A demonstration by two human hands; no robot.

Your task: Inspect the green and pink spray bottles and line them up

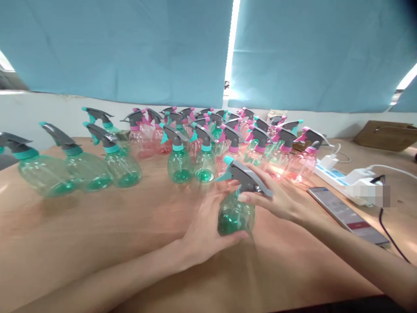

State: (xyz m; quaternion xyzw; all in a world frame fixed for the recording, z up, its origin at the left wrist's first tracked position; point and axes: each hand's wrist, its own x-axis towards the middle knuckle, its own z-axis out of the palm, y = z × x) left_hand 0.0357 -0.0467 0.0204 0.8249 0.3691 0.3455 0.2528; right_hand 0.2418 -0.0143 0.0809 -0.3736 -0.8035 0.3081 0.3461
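A green see-through spray bottle (pixel 235 215) with a grey and teal trigger head (pixel 249 177) is between my two hands, just above or on the table. My left hand (pixel 203 232) is wrapped round the bottle's body from the left, thumb along its lower front. From the right, my right hand (pixel 273 198) grips the neck and spray head, its thumb at the collar. The collar is mostly hidden by my fingers. Nearest beyond them stand two green spray bottles (pixel 180 167) with teal collars.
Several pink and green spray bottles (pixel 233 143) crowd the back of the wooden table (pixel 156 261). More green ones (pixel 122 169) stand at the left. On the right lie a phone (pixel 347 215), a white power strip (pixel 339 178) with chargers, cables, and a brown box (pixel 386 135).
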